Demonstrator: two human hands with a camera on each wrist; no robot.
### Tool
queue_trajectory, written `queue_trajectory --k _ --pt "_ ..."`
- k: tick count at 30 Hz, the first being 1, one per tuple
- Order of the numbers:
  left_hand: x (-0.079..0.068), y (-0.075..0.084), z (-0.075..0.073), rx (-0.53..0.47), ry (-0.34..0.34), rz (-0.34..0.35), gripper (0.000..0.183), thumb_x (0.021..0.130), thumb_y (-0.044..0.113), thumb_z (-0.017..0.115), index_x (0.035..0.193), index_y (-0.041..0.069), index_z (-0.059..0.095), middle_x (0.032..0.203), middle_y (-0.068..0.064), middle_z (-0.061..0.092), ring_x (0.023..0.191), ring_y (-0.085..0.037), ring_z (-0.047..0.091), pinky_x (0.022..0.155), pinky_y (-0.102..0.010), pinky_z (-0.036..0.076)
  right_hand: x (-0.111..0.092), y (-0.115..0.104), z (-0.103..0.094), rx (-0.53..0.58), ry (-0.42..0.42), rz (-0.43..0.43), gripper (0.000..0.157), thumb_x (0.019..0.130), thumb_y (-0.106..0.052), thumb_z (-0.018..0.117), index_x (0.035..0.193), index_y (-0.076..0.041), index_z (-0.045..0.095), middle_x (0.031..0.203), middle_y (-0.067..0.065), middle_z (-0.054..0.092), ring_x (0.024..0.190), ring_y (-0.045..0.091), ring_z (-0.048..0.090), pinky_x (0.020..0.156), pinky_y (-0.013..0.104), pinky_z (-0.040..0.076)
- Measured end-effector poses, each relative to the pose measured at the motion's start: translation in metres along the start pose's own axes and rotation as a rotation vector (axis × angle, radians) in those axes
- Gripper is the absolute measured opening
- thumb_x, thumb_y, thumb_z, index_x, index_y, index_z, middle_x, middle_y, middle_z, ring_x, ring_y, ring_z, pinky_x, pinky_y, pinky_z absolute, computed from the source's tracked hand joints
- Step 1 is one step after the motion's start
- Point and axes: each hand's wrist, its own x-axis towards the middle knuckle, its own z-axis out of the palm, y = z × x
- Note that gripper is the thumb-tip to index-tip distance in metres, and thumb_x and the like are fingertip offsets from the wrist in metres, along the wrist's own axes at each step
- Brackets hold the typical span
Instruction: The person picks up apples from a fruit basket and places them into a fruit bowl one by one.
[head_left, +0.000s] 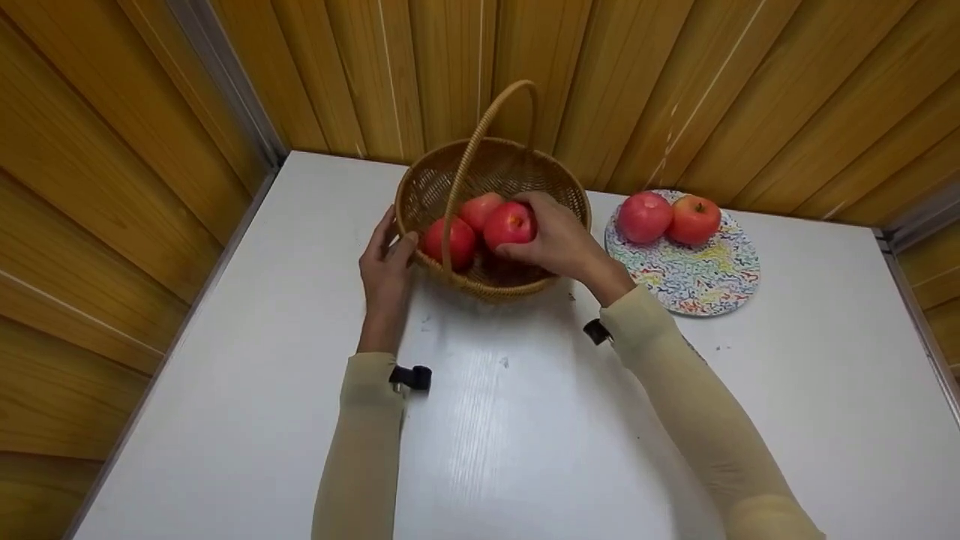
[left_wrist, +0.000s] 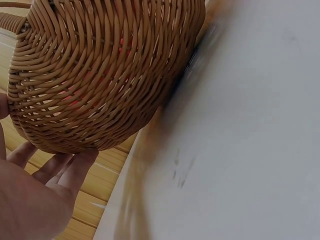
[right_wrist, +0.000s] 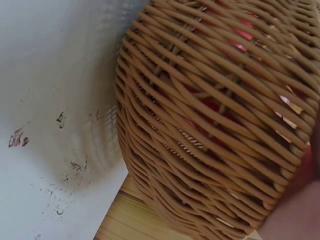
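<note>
L hand [head_left: 386,262]: half-curled, gripping basket [head_left: 496,291] L side | basket: on table [head_left: 480,427] nr back edge, mouth up, handle [head_left: 480,129] near-L to far-R | 2 apples [head_left: 462,247] inside | held apple [head_left: 510,226]: within bskt, dimpled end up, long axis unclear | R hand [head_left: 562,238]: part-closed, pinching held apple | plate [head_left: 697,285] w/ 2 more apples [head_left: 645,218]

A red apple [head_left: 511,226] (1 of 3) is held inside a brown, arch-handled wicker basket [head_left: 495,290].
</note>
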Motion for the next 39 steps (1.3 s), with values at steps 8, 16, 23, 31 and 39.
queue_trajectory --k 8,16,23,31,39 --pt "-0.001 0.0 -0.001 0.001 0.004 -0.013 0.055 0.104 0.025 0.066 0.158 0.024 0.053 0.151 -0.006 0.057 0.14 -0.032 0.055 0.103 -0.041 0.055 -0.013 0.005 0.001 0.093 0.163 -0.065 0.082 0.087 -0.036 0.09 0.151 -0.003 0.05 0.147 0.014 0.056 0.132 0.03 0.055 0.11 0.05 0.049" --pt "-0.001 -0.001 -0.001 -0.006 0.008 -0.055 0.057 0.106 0.024 0.063 0.161 0.024 0.049 0.155 -0.008 0.054 0.143 -0.031 0.051 0.108 -0.045 0.052 -0.027 0.009 0.001 0.146 0.345 -0.155 0.079 0.087 -0.032 0.091 0.151 -0.005 0.053 0.145 0.012 0.058 0.129 0.024 0.057 0.108 0.047 0.051" --pt "0.0 -0.002 0.0 -0.016 0.014 -0.072 0.057 0.106 0.022 0.062 0.161 0.024 0.048 0.156 -0.009 0.052 0.143 -0.031 0.052 0.109 -0.05 0.05 -0.04 0.013 -0.004 0.252 0.485 -0.109 0.078 0.086 -0.029 0.092 0.151 -0.007 0.054 0.148 0.007 0.058 0.132 0.021 0.054 0.109 0.05 0.049" --pt "-0.002 -0.001 -0.001 -0.011 0.009 -0.055 0.054 0.105 0.031 0.066 0.157 0.03 0.054 0.15 -0.002 0.057 0.137 -0.023 0.056 0.107 -0.045 0.053 -0.057 0.024 -0.01 0.437 0.61 -0.115 0.077 0.085 -0.013 0.091 0.15 -0.001 0.052 0.146 0.01 0.059 0.132 0.024 0.056 0.112 0.046 0.049" --pt "-0.001 0.0 -0.002 -0.001 -0.002 -0.065 0.053 0.105 0.029 0.064 0.157 0.034 0.054 0.153 -0.005 0.054 0.14 -0.025 0.053 0.108 -0.047 0.052 -0.074 0.043 -0.016 0.54 0.699 -0.046 0.072 0.087 -0.01 0.089 0.148 -0.001 0.054 0.143 0.008 0.06 0.133 0.027 0.058 0.111 0.039 0.049"
